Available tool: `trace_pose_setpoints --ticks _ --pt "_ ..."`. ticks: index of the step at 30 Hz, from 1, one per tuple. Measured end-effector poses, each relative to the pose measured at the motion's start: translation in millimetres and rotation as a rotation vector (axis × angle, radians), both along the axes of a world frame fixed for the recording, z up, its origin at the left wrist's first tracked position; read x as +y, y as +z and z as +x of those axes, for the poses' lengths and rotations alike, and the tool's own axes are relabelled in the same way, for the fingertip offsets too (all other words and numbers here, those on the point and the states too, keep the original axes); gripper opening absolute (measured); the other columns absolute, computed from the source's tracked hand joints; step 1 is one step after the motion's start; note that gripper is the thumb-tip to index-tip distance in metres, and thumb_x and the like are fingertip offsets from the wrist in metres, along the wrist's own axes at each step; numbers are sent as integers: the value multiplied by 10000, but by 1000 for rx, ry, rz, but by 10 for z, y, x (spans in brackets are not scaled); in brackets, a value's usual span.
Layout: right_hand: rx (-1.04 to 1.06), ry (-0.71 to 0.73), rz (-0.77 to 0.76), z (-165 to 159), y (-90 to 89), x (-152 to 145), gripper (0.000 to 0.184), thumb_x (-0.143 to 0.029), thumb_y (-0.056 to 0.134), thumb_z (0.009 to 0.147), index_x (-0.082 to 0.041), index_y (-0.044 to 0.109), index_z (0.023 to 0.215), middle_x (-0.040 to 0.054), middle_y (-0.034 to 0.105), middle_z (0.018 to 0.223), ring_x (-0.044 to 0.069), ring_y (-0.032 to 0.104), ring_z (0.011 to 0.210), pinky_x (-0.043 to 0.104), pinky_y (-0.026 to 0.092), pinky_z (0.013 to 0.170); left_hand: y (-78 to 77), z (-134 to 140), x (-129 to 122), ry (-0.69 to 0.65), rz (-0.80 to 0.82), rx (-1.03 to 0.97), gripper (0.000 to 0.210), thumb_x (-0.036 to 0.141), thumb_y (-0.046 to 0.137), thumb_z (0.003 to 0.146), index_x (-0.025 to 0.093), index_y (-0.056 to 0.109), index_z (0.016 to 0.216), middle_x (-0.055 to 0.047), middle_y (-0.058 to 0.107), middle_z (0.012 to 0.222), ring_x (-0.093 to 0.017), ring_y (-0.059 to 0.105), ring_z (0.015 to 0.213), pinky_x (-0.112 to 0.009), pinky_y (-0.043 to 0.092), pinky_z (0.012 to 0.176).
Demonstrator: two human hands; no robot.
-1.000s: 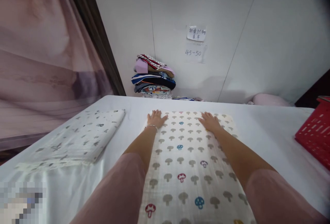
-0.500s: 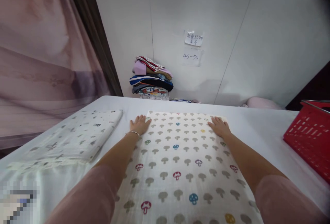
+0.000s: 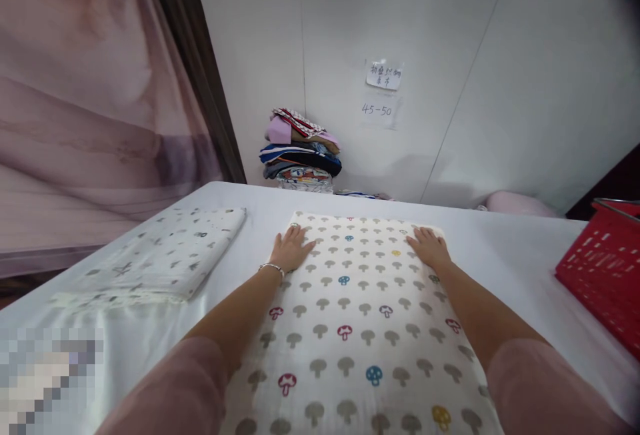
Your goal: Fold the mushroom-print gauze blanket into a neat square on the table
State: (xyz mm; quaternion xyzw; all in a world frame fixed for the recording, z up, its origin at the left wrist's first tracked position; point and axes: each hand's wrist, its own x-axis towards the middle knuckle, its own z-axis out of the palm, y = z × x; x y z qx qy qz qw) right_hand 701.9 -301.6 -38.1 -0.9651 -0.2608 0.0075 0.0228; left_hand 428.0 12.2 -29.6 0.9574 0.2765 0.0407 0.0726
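A white cloth printed with grey and coloured mushrooms (image 3: 353,308) lies spread lengthwise in front of me on the white-covered table. Near its far left corner, my left hand (image 3: 291,248) rests flat on the fabric with the fingers spread; a bracelet circles that wrist. On the far right corner lies my right hand (image 3: 429,247), palm down and fingers apart. Neither hand grips the cloth. Its near end runs out of view below.
A folded white cloth with small dark prints (image 3: 160,255) lies on the table (image 3: 505,248) at the left. A red basket (image 3: 600,275) stands at the right. Beyond the far edge is a stack of folded fabrics (image 3: 303,151) against the wall. A pink curtain (image 3: 100,108) hangs at the left.
My left hand has moved inward from the cloth's left edge onto its surface. My right hand stays at the far right corner. The view has shifted slightly left.
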Motion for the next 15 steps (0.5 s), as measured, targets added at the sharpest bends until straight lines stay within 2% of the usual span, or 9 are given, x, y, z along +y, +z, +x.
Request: trace_pose_setpoints --ticks 4,7,11,13,15 --pt "-11 42 -8 -163 9 -80 570 -466 184 915 -199 351 1390 79 271 1500 245 218 1374 472 212 1083 42 1 -11 -1 1 -28 603 574 240 893 253 335 1395 -55 253 1512 -236 158 1401 -529 116 1112" --pt "7 132 -22 -364 -7 -322 569 -466 194 909 -210 356 1390 61 259 1508 244 207 1383 449 231 1087 70 -29 -76 -13 69 -63 534 499 260 914 233 410 1352 -70 334 1475 -232 190 1391 -509 94 1123" --pt "63 273 -4 -674 -79 -931 612 -510 219 880 -216 366 1396 43 256 1508 230 182 1394 432 233 1105 109 -241 -226 -117 133 -53 472 418 309 918 217 460 1318 -89 405 1430 -251 255 1365 -510 82 1123" --pt "67 282 34 -837 -151 -1297 634 -540 209 869 -213 399 1379 50 276 1497 233 198 1388 443 231 1114 135 -459 -321 -188 109 -32 476 409 327 915 211 445 1331 -92 394 1437 -255 283 1353 -501 101 1123" --pt "35 307 89 -998 -239 -1645 682 -558 219 857 -159 402 1379 83 294 1486 241 190 1388 433 237 1123 161 -742 -428 -233 63 -8 487 416 335 915 212 425 1348 -86 367 1456 -250 279 1359 -482 117 1124"
